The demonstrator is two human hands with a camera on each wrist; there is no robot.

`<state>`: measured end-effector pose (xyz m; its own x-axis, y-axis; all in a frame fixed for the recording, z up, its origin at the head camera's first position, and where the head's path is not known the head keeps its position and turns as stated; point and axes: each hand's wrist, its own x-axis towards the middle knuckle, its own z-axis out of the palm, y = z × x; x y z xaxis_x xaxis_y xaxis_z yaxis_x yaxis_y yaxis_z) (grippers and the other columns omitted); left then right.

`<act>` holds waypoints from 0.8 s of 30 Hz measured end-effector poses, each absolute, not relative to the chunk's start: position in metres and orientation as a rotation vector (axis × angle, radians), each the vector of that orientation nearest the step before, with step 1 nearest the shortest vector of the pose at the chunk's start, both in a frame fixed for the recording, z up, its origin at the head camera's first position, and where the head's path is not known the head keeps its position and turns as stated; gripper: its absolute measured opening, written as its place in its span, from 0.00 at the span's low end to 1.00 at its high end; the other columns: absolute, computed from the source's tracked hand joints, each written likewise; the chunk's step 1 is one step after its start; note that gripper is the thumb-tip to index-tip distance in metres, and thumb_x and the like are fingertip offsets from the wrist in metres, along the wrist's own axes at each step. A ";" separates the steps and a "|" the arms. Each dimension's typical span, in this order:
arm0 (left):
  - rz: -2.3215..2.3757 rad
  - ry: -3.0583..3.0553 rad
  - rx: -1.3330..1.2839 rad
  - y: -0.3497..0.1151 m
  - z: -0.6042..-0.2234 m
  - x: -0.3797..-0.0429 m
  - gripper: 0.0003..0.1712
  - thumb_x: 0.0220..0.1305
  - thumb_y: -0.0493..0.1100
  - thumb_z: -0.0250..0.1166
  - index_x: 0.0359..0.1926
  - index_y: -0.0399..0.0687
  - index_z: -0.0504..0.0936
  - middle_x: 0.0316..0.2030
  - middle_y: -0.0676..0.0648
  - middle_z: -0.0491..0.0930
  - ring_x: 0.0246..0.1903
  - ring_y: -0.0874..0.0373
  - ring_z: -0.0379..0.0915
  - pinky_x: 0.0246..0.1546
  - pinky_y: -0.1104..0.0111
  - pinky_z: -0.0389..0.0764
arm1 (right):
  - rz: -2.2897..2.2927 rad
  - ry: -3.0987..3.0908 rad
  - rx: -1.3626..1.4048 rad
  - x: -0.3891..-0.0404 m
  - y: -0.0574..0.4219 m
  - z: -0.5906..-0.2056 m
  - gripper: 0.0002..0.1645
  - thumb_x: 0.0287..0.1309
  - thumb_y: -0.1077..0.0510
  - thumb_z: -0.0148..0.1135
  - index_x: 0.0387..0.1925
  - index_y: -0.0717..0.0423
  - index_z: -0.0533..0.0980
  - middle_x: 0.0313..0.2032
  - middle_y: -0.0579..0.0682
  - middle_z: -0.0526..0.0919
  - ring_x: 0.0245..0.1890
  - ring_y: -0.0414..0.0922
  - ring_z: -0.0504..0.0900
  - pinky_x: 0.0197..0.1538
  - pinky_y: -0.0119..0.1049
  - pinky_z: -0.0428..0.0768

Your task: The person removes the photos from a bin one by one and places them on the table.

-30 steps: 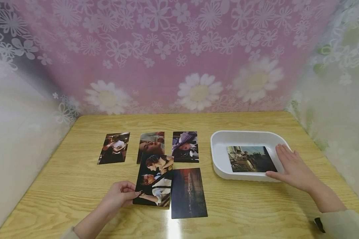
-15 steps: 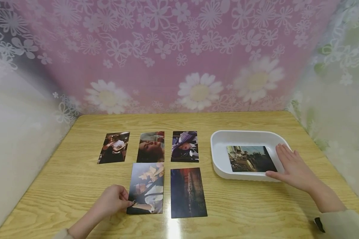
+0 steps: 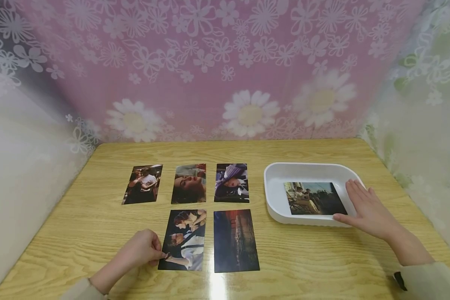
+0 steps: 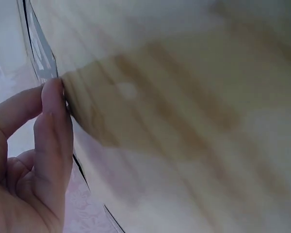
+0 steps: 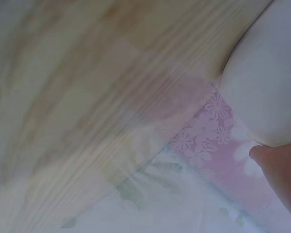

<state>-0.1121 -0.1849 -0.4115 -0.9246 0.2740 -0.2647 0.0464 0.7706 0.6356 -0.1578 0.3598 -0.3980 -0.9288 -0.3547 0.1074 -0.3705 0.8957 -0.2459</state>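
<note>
My left hand [image 3: 144,248] pinches the lower left edge of a photo [image 3: 185,241] of a couple, which lies flat at the front of the wooden table. In the left wrist view the left hand [image 4: 43,145] has its fingertips at the edge of the photo [image 4: 40,51], seen almost edge-on. Over the right end of a white plastic tray [image 3: 303,221] rests my right hand [image 3: 371,216], fingers straight and thumb spread along the near rim. Inside the tray is a photo [image 3: 315,198] of people on a deck. The right wrist view catches the tray's outer wall [image 5: 264,73] and a fingertip [image 5: 281,170].
A row of photos stretches behind: a dancing couple [image 3: 142,184], a reclining face [image 3: 189,183] and a purple hat [image 3: 231,183]. Right of the held photo lies a ship photo [image 3: 236,241]. Floral cloth [image 3: 195,83] encloses the wooden table [image 3: 303,266] at the back and sides.
My left hand has brought the couple photo left and down, off the reclining-face and ship photos, until it lies flat in line beside the ship photo. The right hand stays on the tray.
</note>
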 end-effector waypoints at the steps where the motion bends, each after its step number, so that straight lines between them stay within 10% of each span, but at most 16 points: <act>1: 0.893 2.643 0.248 -0.184 -0.410 -0.113 0.13 0.41 0.34 0.70 0.12 0.42 0.73 0.08 0.53 0.71 0.11 0.62 0.68 0.15 0.72 0.67 | 0.407 -2.998 0.574 -0.157 0.360 -0.398 0.59 0.48 0.41 0.61 0.62 0.77 0.41 0.61 0.75 0.44 0.64 0.58 0.33 0.60 0.51 0.26; 11: 1.050 2.550 0.421 -0.159 -0.391 -0.136 0.08 0.47 0.37 0.67 0.22 0.39 0.75 0.16 0.51 0.73 0.16 0.60 0.70 0.16 0.71 0.70 | 0.400 -2.987 0.571 -0.157 0.362 -0.397 0.59 0.48 0.41 0.61 0.61 0.78 0.42 0.60 0.76 0.44 0.64 0.59 0.34 0.59 0.54 0.28; 24: 1.422 2.485 0.812 -0.019 -0.359 -0.199 0.16 0.53 0.41 0.65 0.42 0.40 0.75 0.34 0.50 0.76 0.34 0.61 0.74 0.33 0.75 0.74 | 0.407 -2.988 0.581 -0.159 0.362 -0.399 0.59 0.47 0.41 0.61 0.61 0.78 0.42 0.60 0.75 0.45 0.64 0.59 0.35 0.60 0.52 0.27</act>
<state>-0.1985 -0.0186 -0.3595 -0.8385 0.5311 0.1214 0.3737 0.3986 0.8375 -0.1595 0.3617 -0.3992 -0.9260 -0.3583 0.1191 -0.3771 0.8934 -0.2443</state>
